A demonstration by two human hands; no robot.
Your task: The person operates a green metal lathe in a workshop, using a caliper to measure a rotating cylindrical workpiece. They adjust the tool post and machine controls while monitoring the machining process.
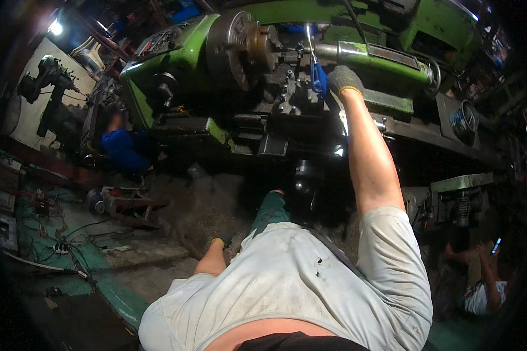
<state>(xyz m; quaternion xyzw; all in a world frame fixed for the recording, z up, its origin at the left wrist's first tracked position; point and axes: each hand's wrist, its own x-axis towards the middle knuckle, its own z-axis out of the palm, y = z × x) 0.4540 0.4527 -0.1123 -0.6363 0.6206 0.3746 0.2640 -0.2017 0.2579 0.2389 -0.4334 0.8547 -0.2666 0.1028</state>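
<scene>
Grey-gloved right hand [344, 80] beside slim blue-handled, shiny-shafted tool [316, 67]; I can't tell its grip. Likely light, stiff; hold by handle [318, 81].

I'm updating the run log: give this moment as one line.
grey-gloved right hand: at slim blue-handled tool, grip unclear | dark-gloved left hand: lowered | green metal lathe: ahead

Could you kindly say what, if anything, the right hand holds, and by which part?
The right hand seems to hold a blue tool by its wider blue part.
</scene>
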